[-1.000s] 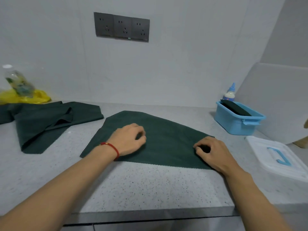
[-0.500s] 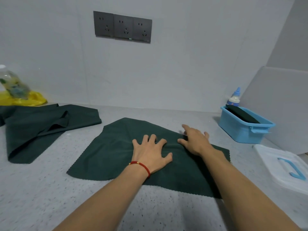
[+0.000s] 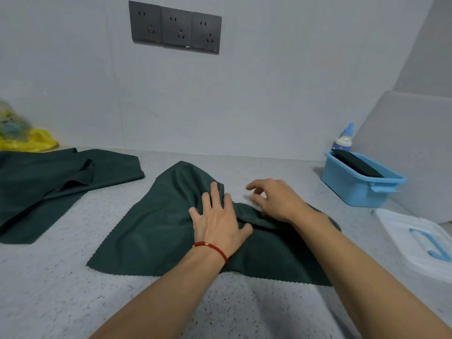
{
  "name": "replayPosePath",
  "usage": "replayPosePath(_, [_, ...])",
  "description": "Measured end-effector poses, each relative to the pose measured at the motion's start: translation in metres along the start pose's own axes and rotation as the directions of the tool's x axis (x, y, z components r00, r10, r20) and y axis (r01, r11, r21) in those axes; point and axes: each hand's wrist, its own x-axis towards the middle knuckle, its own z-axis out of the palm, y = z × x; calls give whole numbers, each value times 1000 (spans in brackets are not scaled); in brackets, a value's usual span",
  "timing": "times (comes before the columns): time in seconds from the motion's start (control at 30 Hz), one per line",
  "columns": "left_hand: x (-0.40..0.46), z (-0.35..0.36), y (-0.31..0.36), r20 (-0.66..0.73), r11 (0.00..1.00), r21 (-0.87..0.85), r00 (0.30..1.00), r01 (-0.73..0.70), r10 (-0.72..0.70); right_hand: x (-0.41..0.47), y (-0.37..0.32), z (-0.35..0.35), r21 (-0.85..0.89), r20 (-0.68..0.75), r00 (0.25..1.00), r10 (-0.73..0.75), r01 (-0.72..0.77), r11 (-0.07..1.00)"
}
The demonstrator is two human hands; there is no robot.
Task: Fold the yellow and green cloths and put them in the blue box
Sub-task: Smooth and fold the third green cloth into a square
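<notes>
While the left hand [image 3: 217, 216] lies flat on the green cloth [image 3: 156, 231], its fingers are straight and spread and press the fabric down, holding nothing; this cloth is spread on the counter [image 3: 61, 289], well to the left of the blue box [image 3: 359, 184], with a fold rising just beside the left thumb; the right hand [image 3: 276, 199] is nearer to the blue box, over the far edge of the cloth, its fingers loosely bent and apart, gripping nothing; a folded dark cloth [image 3: 357, 162] leans inside the blue box; the white lid [image 3: 420, 238] lies in front of the box; a second green cloth [image 3: 56, 182] lies rumpled far to the left of the box; yellow material [image 3: 29, 143] sits behind it.
</notes>
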Motion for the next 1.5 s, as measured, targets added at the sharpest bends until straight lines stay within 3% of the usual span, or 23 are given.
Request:
replayPosePath(0.1, [-3,-1,0,24,1000,-11,1000,12,-12,19,-6,12,-10,213,974,72,-72,997])
replayPosePath(0.17, [-5,-1,0,28,1000,-10,999,23,-23,27,-7,14,38,175,982,75,-83,996])
replayPosePath(0.27, [-4,1,0,92,999,-12,995,36,-35,45,-3,3,79,-138,978,157,-147,986])
replayPosePath(0.33, [-3,3,-2,148,999,-6,988,38,-37,49,-3,-5,45,-450,879,161,-157,987])
replayPosePath(0.4, [-4,6,-5,178,999,-4,983,43,-41,51,2,-6,2,-557,828,70,-83,997])
replayPosePath(0.57, [-4,2,-3,135,998,50,990,33,-39,36,14,7,-289,-245,970,4,-77,954])
replayPosePath(0.77, [-8,-5,-1,2,994,110,1000,14,-14,-9,16,36,-505,-170,969,-179,71,860])
replayPosePath(0.87, [-10,-8,2,-30,993,115,999,15,-12,-20,18,41,-555,-180,969,-168,41,831])
replayPosePath(0.97, [-12,-7,5,-34,994,110,999,-15,19,-10,21,31,-493,-226,972,-67,-54,869])
replayPosePath(1.07, [-16,-7,6,7,992,124,1000,-11,10,1,30,23,-522,-136,979,149,-199,830])
replayPosePath(1.23, [-18,-6,5,34,996,90,999,16,-20,0,51,25,-512,-88,878,471,-446,734])
replayPosePath(1.3, [-17,-6,6,25,995,93,999,18,-20,2,49,22,-558,-157,913,377,-397,729])
replayPosePath(1.4, [-18,-5,6,10,994,110,1000,14,-16,5,46,24,-565,-112,989,-92,13,825])
replayPosePath(1.43, [-18,-5,6,6,994,111,1000,12,-13,4,45,25,-535,-72,983,-168,104,838])
replayPosePath(1.5, [-19,-5,7,1,994,112,1000,12,-13,3,43,25,-492,-44,979,-199,152,857])
